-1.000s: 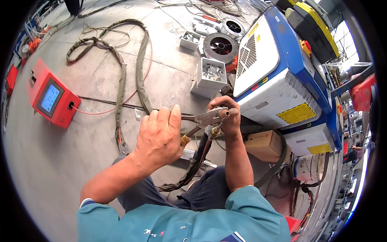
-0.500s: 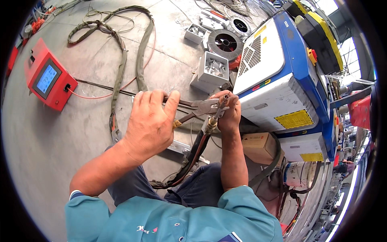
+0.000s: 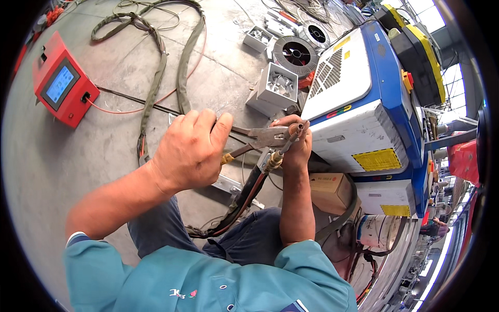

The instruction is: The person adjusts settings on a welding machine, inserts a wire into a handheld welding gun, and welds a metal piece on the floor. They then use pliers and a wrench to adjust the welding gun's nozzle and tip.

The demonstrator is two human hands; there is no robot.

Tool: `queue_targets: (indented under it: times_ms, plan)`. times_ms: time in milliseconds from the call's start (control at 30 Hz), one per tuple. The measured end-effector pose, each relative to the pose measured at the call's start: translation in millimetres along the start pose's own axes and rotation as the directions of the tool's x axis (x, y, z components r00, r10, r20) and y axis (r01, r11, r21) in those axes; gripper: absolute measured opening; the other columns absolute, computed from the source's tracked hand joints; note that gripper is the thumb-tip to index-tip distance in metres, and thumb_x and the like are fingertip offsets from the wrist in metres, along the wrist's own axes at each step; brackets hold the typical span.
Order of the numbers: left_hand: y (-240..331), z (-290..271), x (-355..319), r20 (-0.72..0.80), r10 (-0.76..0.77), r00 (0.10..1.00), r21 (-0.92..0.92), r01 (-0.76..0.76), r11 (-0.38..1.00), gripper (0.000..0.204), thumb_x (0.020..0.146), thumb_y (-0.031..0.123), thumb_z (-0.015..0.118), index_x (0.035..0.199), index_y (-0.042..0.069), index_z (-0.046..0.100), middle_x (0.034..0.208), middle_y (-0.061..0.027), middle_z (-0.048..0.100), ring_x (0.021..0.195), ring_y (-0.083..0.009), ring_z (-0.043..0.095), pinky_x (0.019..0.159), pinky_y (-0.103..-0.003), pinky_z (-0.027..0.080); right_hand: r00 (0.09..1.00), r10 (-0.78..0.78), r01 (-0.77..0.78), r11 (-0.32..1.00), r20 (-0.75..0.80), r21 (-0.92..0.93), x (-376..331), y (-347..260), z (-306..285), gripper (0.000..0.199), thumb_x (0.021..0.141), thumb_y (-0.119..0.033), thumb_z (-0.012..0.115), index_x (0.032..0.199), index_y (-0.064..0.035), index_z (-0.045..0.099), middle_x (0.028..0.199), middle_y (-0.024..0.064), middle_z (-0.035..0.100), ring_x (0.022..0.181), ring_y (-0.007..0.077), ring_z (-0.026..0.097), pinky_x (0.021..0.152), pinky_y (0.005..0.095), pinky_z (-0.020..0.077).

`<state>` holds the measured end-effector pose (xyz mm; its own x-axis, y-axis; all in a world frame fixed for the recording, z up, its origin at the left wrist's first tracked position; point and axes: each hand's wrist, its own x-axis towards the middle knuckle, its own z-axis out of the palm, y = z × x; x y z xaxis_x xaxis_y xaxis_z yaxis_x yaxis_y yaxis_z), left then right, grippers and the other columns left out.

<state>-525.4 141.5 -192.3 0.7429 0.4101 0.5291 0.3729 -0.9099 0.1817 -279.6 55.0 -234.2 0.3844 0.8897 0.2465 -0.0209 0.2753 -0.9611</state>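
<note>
My left hand [image 3: 191, 151] is closed around the handles of a pair of pliers [image 3: 265, 137], one handle showing a yellow grip. The jaws reach across to the metal neck of a welding torch [image 3: 274, 159], just below its copper-coloured tip [image 3: 297, 128]. My right hand [image 3: 298, 152] wraps the torch head from behind, its fingers partly hidden by the neck and the jaws. From the brass fitting a dark cable [image 3: 249, 190] runs down between my knees. Whether the jaws clamp tightly on the neck I cannot tell.
A red control box [image 3: 65, 78] with a lit screen stands at the left. Sleeved hoses [image 3: 183, 78] curl over the concrete floor. Ahead are a grey bin of metal parts [image 3: 280, 86] and wire spools [image 3: 295, 54]. A blue-white machine [image 3: 358, 130] and a cardboard box [image 3: 332, 191] are at the right.
My left forearm has swung outward to the left, its elbow lower. The pliers and torch tip have turned slightly, and the copper-coloured end shows more. The whole view has shifted a little.
</note>
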Motion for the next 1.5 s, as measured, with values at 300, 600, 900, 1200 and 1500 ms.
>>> queue_targets:
  times_ms: [300, 600, 900, 1200, 1500]
  plan:
    - [-6, -6, 5, 0.038, 0.021, 0.999, -0.081, -0.018, 0.997, 0.037, 0.069, 0.009, 0.062, 0.104, -0.001, 0.056, 0.081, -0.0143, 0.053, 0.071, -0.0318, 0.058, 0.062, -0.043, 0.049, 0.998, 0.057, -0.06, 0.995, 0.031, 0.074, -2, 1, -1, 0.054, 0.108, -0.048, 0.05, 0.092, -0.0008, 0.069, 0.083, 0.0043, 0.071, 0.07, 0.0086, 0.061, 0.065, 0.0238, 0.0494]
    - [-7, -8, 6, 0.07, 0.035, 0.997, -0.108, -0.027, 0.994, 0.036, 0.066, 0.008, 0.063, 0.1, 0.0, 0.053, 0.082, -0.0153, 0.054, 0.071, -0.0333, 0.058, 0.064, -0.044, 0.049, 0.997, 0.062, -0.065, 0.997, 0.054, 0.046, -3, -3, -2, 0.053, 0.109, -0.046, 0.049, 0.09, -0.0012, 0.07, 0.084, 0.005, 0.072, 0.072, 0.0088, 0.062, 0.068, 0.0246, 0.05]
    - [-9, -10, 3, 0.097, 0.035, 0.995, -0.125, -0.022, 0.992, 0.04, 0.064, 0.006, 0.065, 0.102, 0.0, 0.054, 0.084, -0.0154, 0.054, 0.072, -0.0332, 0.058, 0.063, -0.044, 0.049, 0.99, 0.103, -0.107, 0.994, 0.098, 0.034, -5, -8, 1, 0.053, 0.109, -0.046, 0.049, 0.09, -0.0011, 0.071, 0.083, 0.0057, 0.072, 0.071, 0.0089, 0.062, 0.066, 0.0244, 0.0499]
    - [-13, -9, 0, 0.095, 0.044, 0.994, -0.133, -0.031, 0.991, 0.043, 0.064, 0.007, 0.066, 0.104, 0.0, 0.054, 0.085, -0.0147, 0.054, 0.072, -0.0328, 0.058, 0.063, -0.043, 0.049, 0.988, 0.122, -0.128, 0.99, 0.098, 0.052, -6, -8, 6, 0.052, 0.11, -0.043, 0.048, 0.089, -0.0009, 0.07, 0.082, 0.0046, 0.071, 0.069, 0.008, 0.061, 0.063, 0.0237, 0.0485]
    - [-18, -10, 0, 0.114, 0.066, 0.991, -0.139, -0.05, 0.989, 0.044, 0.063, 0.007, 0.066, 0.104, 0.0, 0.054, 0.085, -0.0144, 0.053, 0.074, -0.0333, 0.059, 0.064, -0.043, 0.049, 0.984, 0.105, -0.12, 0.988, 0.145, 0.099, -7, -4, 6, 0.051, 0.11, -0.043, 0.048, 0.09, -0.0006, 0.069, 0.082, 0.0053, 0.07, 0.069, 0.0096, 0.061, 0.064, 0.0242, 0.0491]
